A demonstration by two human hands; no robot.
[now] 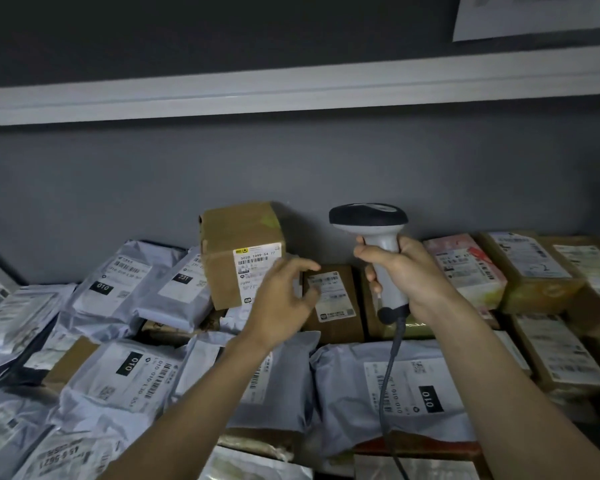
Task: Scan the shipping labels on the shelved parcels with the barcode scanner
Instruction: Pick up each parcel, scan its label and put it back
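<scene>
While the shelf of parcels waits, the scanning step looks mid-run: judging by aim, the next label is on the flat brown box point(333, 299) at centre. Left hand point(284, 299) hovers over that box's left edge, fingers spread and loosely curved, holding nothing; at its 11 o'clock sits the tilted cardboard box point(243, 251) with the yellow-topped label. Right hand point(402, 271) wraps the grey barcode scanner point(378, 244) handle, head up at 12 o'clock, cable point(388, 375) dropping to 6. Next move likely needs the scanner head tipped down onto the label point(329, 292), left hand steadying the box.
</scene>
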